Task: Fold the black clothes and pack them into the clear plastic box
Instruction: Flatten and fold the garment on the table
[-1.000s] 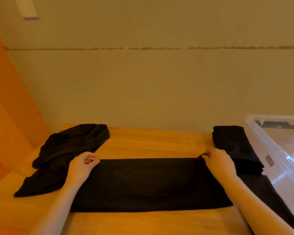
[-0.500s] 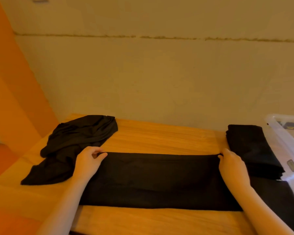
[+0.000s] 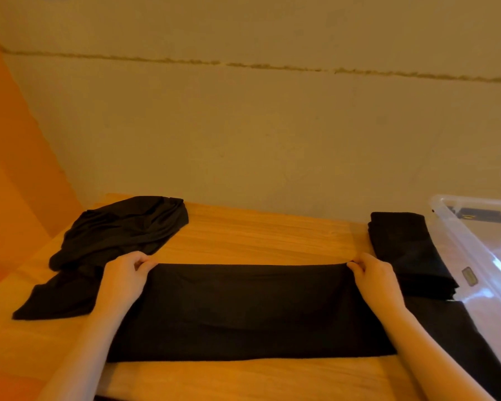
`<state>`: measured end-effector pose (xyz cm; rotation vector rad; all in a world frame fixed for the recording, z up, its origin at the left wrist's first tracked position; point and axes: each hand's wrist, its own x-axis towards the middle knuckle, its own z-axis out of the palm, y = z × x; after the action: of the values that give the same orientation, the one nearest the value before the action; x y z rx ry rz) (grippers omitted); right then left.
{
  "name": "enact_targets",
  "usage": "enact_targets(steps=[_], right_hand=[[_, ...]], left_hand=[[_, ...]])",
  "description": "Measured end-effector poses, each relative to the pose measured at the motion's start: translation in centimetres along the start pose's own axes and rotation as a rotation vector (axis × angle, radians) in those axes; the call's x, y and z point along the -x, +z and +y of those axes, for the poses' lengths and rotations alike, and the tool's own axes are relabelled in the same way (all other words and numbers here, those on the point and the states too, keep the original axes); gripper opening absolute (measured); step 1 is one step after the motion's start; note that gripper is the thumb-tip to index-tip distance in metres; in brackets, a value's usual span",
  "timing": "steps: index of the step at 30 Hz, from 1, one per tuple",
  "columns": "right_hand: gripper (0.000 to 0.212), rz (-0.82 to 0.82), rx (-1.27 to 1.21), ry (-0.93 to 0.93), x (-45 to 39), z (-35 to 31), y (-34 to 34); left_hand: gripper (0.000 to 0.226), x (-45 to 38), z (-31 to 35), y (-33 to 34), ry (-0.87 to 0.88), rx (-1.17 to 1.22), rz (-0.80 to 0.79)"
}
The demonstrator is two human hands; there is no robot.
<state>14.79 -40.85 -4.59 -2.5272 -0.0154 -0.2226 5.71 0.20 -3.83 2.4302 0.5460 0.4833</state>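
**Both far corners pinched, ready to fold**

The left hand point(image 3: 122, 280) and right hand point(image 3: 378, 280) each pinch a far corner of the flat black rectangular garment point(image 3: 252, 311), its long axis parallel to the wooden table's point(image 3: 261, 235) near edge. Best to draw both corners evenly toward that edge, keeping them level.

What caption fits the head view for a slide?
Left hand and right hand pinch the far corners of a black garment beside the clear plastic box.
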Motion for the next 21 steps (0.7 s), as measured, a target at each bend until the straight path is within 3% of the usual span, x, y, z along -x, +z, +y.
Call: enact_targets(steps=[4, 7, 9, 12, 15, 17, 21], right_hand=[[0.01, 0.026, 0.163, 0.004, 0.6, -0.8, 0.2], [0.023, 0.133, 0.323, -0.15, 1.6, -2.0, 0.1], [0.033, 0.165, 0.298, -0.282, 2.9, -4.4, 0.3], [0.045, -0.144, 0.152, -0.404, 5.6, -9.1, 2.1], [0.067, -0.441, 0.267, -0.473, 6.5, -10.5, 4.9], [0.093, -0.458, 0.331, -0.438, 5.8, -9.2, 5.2], [0.106, -0.392, 0.41, -0.313, 4.4, -5.6, 3.3]], left_hand=[[0.012, 0.5, 0.3, -0.3, 0.03, -0.092, 0.009], [0.023, 2.2, 2.1, -0.4, 0.112, -0.251, 0.05], [0.037, 4.0, 4.4, 0.2, 0.223, -0.282, -0.03], [0.052, 6.5, 7.2, 2.4, 0.337, -0.29, -0.287], [0.062, 6.4, 6.8, 4.2, 0.302, -0.395, -0.455], [0.075, 5.6, 5.7, 4.3, 0.279, -0.444, -0.479], [0.063, 4.4, 3.4, 3.2, 0.156, -0.488, -0.423]])
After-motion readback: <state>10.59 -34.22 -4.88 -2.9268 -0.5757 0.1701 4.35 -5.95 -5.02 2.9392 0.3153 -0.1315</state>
